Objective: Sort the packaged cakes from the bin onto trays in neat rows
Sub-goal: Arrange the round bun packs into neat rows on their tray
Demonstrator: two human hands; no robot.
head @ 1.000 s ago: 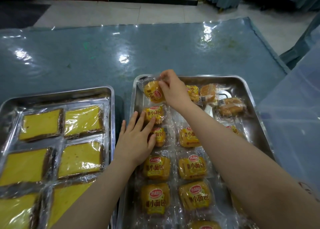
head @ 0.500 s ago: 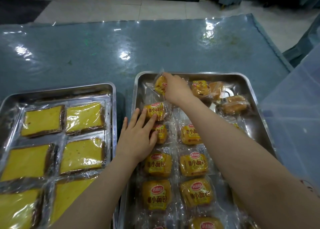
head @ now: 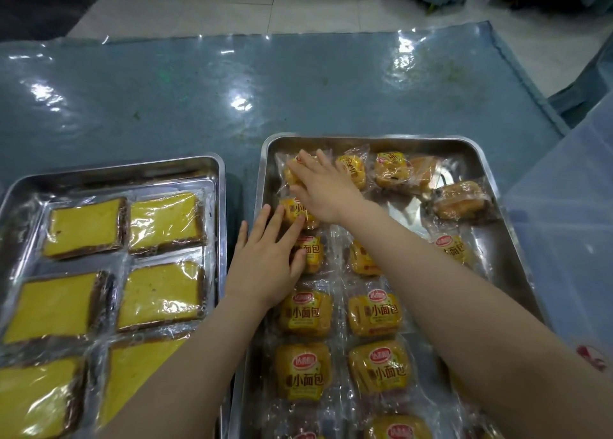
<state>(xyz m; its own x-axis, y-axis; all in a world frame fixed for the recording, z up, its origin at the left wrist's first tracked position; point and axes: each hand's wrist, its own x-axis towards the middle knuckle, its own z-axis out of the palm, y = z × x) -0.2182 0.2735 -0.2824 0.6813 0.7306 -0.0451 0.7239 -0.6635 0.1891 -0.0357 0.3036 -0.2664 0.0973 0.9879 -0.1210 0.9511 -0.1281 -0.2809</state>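
Two steel trays sit side by side on the table. The right tray holds wrapped small round cakes in two columns along its left side, with a few loose ones at its far edge. The right hand lies flat, fingers straight, on the cake at the far left corner. The left hand rests with fingers extended on the column's next cakes. The left tray carries flat square yellow cakes in rows.
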